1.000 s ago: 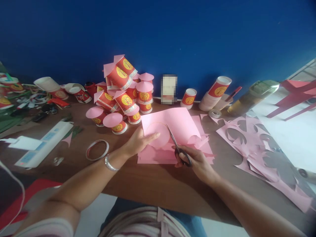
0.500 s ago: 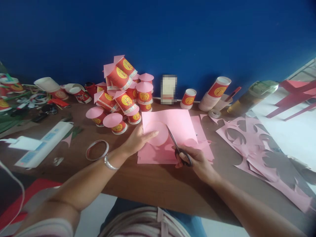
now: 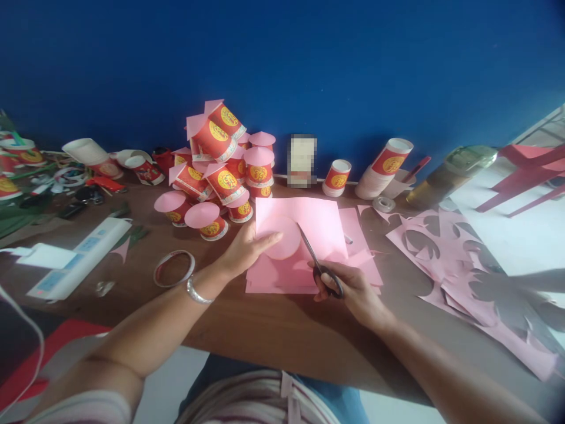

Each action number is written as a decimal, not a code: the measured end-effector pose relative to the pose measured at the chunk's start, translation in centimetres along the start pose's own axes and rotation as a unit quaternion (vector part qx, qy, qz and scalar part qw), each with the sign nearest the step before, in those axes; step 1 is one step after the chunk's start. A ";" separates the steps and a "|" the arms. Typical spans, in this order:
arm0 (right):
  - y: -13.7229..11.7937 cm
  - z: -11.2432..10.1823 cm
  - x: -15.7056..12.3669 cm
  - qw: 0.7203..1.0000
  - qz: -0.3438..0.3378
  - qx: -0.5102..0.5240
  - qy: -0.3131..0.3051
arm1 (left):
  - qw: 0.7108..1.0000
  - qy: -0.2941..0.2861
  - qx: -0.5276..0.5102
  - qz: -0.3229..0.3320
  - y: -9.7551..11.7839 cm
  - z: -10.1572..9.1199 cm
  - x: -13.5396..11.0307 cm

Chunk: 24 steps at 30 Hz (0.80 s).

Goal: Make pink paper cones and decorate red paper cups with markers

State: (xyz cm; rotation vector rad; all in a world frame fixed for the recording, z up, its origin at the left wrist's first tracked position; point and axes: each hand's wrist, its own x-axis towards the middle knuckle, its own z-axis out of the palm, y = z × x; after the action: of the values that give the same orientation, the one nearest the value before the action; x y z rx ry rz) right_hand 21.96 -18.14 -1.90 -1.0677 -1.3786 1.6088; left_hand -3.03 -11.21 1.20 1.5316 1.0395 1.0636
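Observation:
My left hand (image 3: 253, 250) grips a pink sheet of paper (image 3: 320, 221) by its left side, thumb on top and the fingers hidden beneath. A round outline marks a pink circle (image 3: 285, 238) on the sheet, and its lower right edge is cut free. In my right hand (image 3: 346, 285) is a pair of scissors (image 3: 314, 256) with dark handles. Their blades point up and away and lie against the circle's right edge, looking nearly closed. More pink sheets (image 3: 265, 285) lie on the table under the held one.
Red paper cups with pink cone tops (image 3: 227, 182) are heaped at the back left. Pink offcuts (image 3: 441, 253) spread over the right side. A tape roll (image 3: 174, 268) and a power strip (image 3: 79, 259) lie left. A cup stack (image 3: 375, 179) and a bottle (image 3: 450, 176) stand back right.
The held sheet's right part has shifted slightly left, uncovering a small pale object on the sheets beneath. Both hands and the scissors stay almost in place.

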 end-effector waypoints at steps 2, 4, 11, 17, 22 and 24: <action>0.1 0.0 0.0 1.000 0.000 0.001 0.002 | 1.000 0.000 0.007 -0.001 -0.1 -0.1 0.0; 0.1 0.0 0.0 1.000 0.000 0.014 0.004 | 1.000 0.002 0.010 -0.008 -0.2 -0.2 0.0; -0.3 0.0 0.1 1.000 0.008 0.014 -0.006 | 1.000 -0.008 0.003 -0.013 -0.7 -0.5 0.0; -0.7 0.0 0.2 1.000 -0.004 -0.025 -0.015 | 1.000 -0.021 0.012 -0.010 -0.3 -0.6 0.0; -0.6 -0.1 0.2 0.999 -0.002 -0.030 -0.016 | 0.999 -0.027 0.034 0.022 0.0 -0.7 0.2; -0.6 -0.1 0.2 0.999 -0.002 -0.028 -0.016 | 0.999 -0.030 0.038 0.024 0.0 -0.8 0.2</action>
State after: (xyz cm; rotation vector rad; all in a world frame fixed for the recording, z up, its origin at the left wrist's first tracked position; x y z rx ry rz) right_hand 21.97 -17.86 -1.37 -1.0769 -1.4538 1.5988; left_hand -3.70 -10.83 1.39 1.6477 1.0160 1.0150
